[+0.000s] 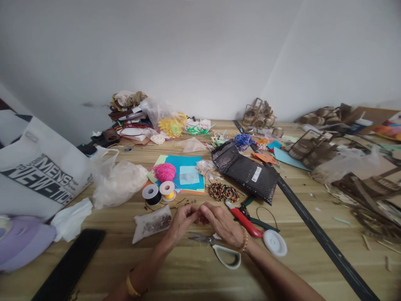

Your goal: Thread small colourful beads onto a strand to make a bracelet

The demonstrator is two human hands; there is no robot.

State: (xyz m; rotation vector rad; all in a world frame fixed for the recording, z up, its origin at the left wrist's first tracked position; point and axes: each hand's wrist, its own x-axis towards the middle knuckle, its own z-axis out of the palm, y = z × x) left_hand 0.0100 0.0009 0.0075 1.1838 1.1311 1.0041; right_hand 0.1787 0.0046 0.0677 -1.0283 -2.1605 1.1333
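My left hand (pixel 182 222) and my right hand (pixel 223 224) meet fingertip to fingertip just above the wooden table (pixel 194 280), pinching something too small to make out. A clear bag of small brown beads (pixel 152 223) lies left of my left hand. Scissors with white handles (pixel 216 249) lie under my right wrist. A pile of multicoloured beads (pixel 223 192) sits just beyond my hands. A black thread spool (pixel 151 194) and a yellow one (pixel 167 190) stand behind my left hand.
Red-handled pliers (pixel 244 221) and a white round lid (pixel 275 243) lie to the right. A black bubble mailer (pixel 246 170), pink yarn (pixel 165 172), blue paper (pixel 186 173), plastic bags (pixel 117 179), a white tote bag (pixel 37 175), a black phone (pixel 70 265) and woven baskets (pixel 308 148) crowd the table.
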